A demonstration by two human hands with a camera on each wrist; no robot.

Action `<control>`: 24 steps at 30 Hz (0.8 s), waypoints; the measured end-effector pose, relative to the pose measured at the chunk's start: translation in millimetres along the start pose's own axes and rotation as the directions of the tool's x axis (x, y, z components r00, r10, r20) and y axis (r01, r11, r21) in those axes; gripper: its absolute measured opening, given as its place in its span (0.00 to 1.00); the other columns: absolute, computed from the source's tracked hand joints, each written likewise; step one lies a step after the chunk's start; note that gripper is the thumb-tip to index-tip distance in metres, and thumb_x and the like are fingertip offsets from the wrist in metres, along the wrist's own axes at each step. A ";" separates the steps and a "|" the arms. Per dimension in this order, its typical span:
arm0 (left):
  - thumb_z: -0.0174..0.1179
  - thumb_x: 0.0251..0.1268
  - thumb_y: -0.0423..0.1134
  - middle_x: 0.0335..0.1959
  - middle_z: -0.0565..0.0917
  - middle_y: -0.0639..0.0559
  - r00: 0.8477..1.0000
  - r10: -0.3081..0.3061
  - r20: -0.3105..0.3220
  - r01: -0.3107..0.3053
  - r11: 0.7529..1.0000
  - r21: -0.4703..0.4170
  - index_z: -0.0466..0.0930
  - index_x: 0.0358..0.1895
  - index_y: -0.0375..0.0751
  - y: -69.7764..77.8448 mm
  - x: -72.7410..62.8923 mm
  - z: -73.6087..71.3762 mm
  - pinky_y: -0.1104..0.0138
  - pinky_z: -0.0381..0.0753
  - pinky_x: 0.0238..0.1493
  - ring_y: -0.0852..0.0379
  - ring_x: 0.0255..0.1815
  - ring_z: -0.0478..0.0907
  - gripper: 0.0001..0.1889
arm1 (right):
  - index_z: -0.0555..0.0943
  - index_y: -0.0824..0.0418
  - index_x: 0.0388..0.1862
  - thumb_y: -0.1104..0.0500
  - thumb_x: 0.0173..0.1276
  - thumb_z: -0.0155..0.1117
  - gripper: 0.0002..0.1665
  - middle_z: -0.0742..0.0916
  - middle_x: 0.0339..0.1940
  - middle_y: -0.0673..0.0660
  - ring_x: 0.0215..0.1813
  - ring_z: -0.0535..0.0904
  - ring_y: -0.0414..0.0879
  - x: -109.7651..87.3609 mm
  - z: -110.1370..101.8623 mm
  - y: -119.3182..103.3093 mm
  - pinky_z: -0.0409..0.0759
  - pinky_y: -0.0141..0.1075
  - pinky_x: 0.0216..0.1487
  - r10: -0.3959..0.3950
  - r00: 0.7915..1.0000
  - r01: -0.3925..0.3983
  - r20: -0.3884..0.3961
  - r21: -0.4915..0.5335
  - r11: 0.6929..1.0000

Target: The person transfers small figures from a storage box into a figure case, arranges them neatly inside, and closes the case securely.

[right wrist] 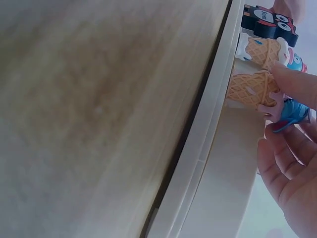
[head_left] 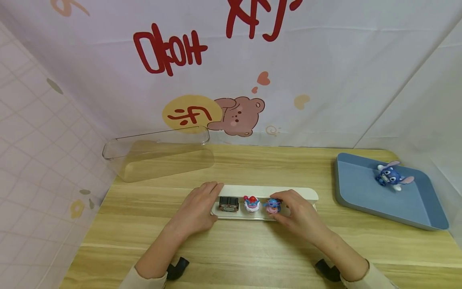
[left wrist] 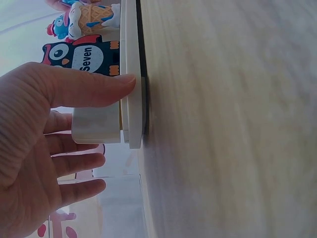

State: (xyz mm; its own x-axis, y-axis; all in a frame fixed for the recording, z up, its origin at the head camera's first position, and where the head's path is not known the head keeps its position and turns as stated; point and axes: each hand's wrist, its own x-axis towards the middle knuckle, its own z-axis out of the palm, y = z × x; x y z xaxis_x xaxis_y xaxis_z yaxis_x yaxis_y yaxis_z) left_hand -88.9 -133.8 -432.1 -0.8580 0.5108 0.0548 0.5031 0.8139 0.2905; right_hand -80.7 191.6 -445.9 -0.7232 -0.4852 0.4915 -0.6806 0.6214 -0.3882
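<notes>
Right grip (head_left: 298, 212), partly closed, pinches the blue-headed cone figurine (head_left: 273, 205), long axis vertical, head up, facing the near side.

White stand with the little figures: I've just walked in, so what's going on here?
A person's right hand pinches a blue figure in sunglasses at the right of a row on the white stand, while the left hand holds the stand's left end. An owl figure and a red-topped figure complete the row. A long-eared figure is in the blue tray at right; a clear case sits back left.
</notes>
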 end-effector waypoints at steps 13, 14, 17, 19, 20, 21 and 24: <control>0.82 0.48 0.37 0.72 0.73 0.42 1.000 -0.009 0.002 0.009 1.000 0.004 0.66 0.77 0.36 -0.4 0.6 0.0 0.46 0.73 0.69 0.44 0.74 0.69 0.50 | 0.84 0.61 0.52 0.63 0.48 0.89 0.32 0.88 0.48 0.50 0.50 0.83 0.43 0.4 1.7 1.5 0.81 0.33 0.46 -0.004 1.000 0.004 -0.005 -0.004 1.000; 0.82 0.48 0.37 0.72 0.73 0.42 1.000 -0.008 0.001 0.008 1.000 0.004 0.66 0.77 0.36 -0.3 0.6 -0.1 0.46 0.73 0.69 0.44 0.74 0.69 0.50 | 0.84 0.61 0.53 0.63 0.47 0.89 0.32 0.88 0.48 0.50 0.50 0.83 0.43 0.2 1.8 1.4 0.81 0.33 0.46 -0.002 1.000 0.002 -0.004 -0.005 1.000; 0.82 0.48 0.37 0.71 0.74 0.43 1.000 -0.005 0.000 0.005 1.000 0.005 0.67 0.77 0.36 -0.1 0.5 -0.2 0.46 0.73 0.69 0.44 0.73 0.69 0.50 | 0.84 0.61 0.53 0.63 0.47 0.89 0.33 0.88 0.48 0.50 0.50 0.83 0.44 -0.4 2.1 0.9 0.83 0.36 0.45 0.000 1.000 0.000 -0.007 -0.011 1.000; 0.82 0.48 0.37 0.70 0.74 0.43 1.000 -0.006 0.001 0.006 1.000 0.004 0.67 0.77 0.36 0.0 0.4 -0.2 0.46 0.73 0.69 0.44 0.73 0.69 0.49 | 0.84 0.61 0.54 0.63 0.47 0.89 0.34 0.88 0.49 0.50 0.50 0.83 0.44 -1.0 2.4 1.0 0.83 0.37 0.45 -0.001 1.000 0.001 -0.008 -0.015 1.000; 0.82 0.48 0.37 0.70 0.74 0.43 1.000 -0.007 0.003 0.007 1.000 0.004 0.67 0.77 0.36 0.0 0.3 -0.2 0.46 0.73 0.69 0.44 0.73 0.69 0.49 | 0.84 0.61 0.54 0.63 0.47 0.89 0.34 0.89 0.49 0.51 0.50 0.84 0.45 -1.3 2.5 1.1 0.83 0.37 0.45 -0.003 1.000 0.003 -0.010 -0.018 1.000; 0.82 0.49 0.37 0.71 0.74 0.43 1.000 -0.008 0.004 0.008 1.000 0.002 0.67 0.77 0.36 0.1 0.1 -0.3 0.46 0.73 0.69 0.44 0.73 0.69 0.49 | 0.84 0.62 0.54 0.63 0.47 0.89 0.34 0.89 0.49 0.51 0.50 0.84 0.45 -1.4 2.5 1.0 0.83 0.37 0.45 -0.006 1.000 0.006 -0.011 -0.017 1.000; 0.82 0.49 0.37 0.71 0.74 0.43 1.000 -0.008 0.005 0.008 1.000 -0.005 0.67 0.76 0.36 0.2 -0.3 -0.4 0.45 0.73 0.69 0.44 0.73 0.69 0.49 | 0.84 0.62 0.55 0.62 0.46 0.89 0.36 0.88 0.49 0.51 0.50 0.84 0.45 -2.1 2.1 1.0 0.82 0.36 0.46 -0.014 1.000 0.014 -0.013 -0.016 1.000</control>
State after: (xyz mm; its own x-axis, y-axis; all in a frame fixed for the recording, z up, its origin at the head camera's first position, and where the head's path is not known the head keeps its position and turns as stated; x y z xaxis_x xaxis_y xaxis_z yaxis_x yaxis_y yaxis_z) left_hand -88.6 -133.8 -431.7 -0.8616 0.5054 0.0477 0.4955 0.8169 0.2953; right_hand -80.1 192.0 -449.0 -0.7120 -0.4857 0.5071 -0.6887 0.6241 -0.3690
